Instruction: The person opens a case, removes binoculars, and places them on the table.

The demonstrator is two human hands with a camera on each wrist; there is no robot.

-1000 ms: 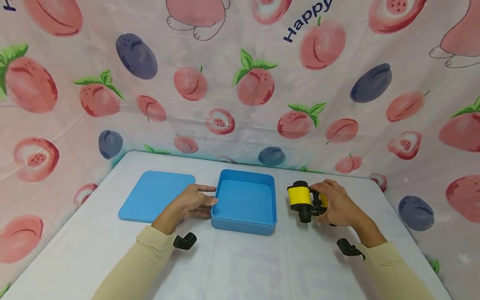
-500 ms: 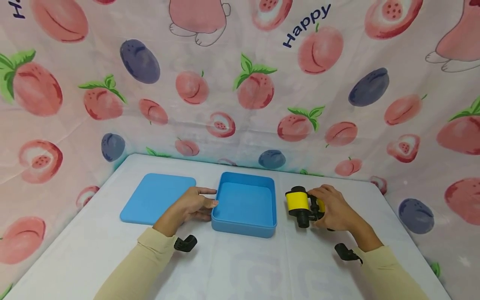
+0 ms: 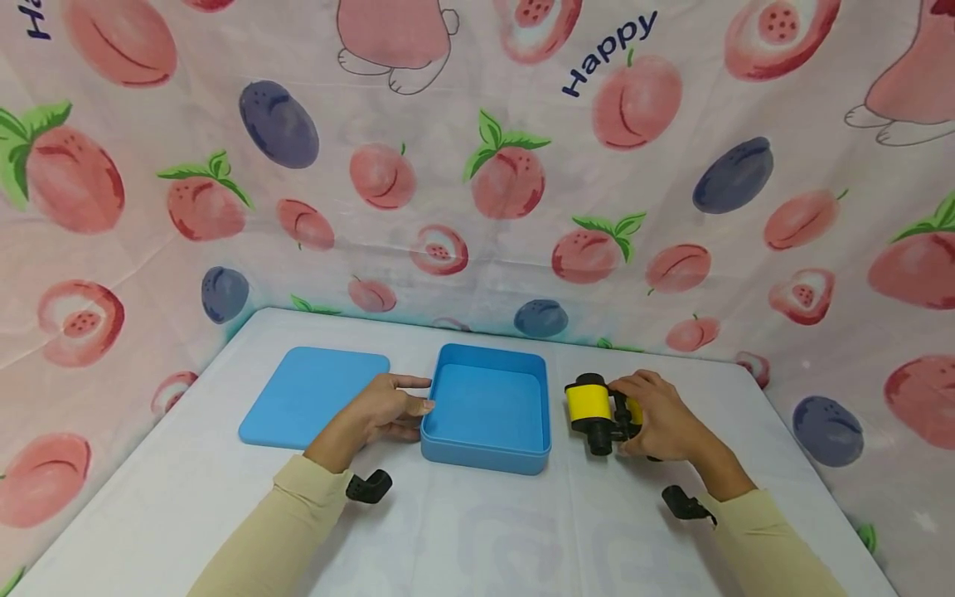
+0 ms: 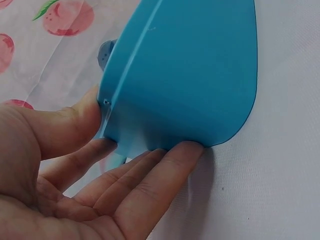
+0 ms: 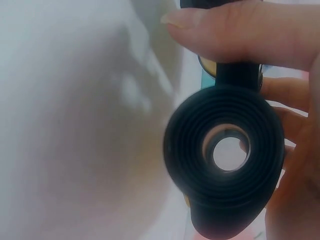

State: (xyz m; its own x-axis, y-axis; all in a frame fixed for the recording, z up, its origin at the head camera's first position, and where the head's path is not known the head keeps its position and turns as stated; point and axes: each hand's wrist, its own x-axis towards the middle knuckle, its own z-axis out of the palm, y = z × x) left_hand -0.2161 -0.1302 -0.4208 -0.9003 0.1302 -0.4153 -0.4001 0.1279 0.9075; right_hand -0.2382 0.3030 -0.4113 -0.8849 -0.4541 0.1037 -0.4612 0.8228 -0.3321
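In the head view, an open blue box [image 3: 487,406] with nothing inside stands mid-table. Against its left wall rests my left hand [image 3: 384,406], fingers extended and thumb at the rim. The left wrist view shows those fingertips touching the outer side of the box [image 4: 190,75]. To the right of the box, my right hand [image 3: 660,419] grips yellow and black binoculars [image 3: 589,404] by their right barrel. One eyepiece of the binoculars [image 5: 190,145] faces the right wrist camera, with the thumb above it. Whether the binoculars touch the table cannot be told.
A flat blue lid [image 3: 313,394] lies to the left of the box, partly behind my left forearm. White cloth covers the table [image 3: 477,539]. A fruit-patterned curtain [image 3: 477,274] rises along the back and both sides.
My right hand and the binoculars have shifted a little leftward, closer to the box. The left hand keeps its place on the box. The head view has tilted slightly.
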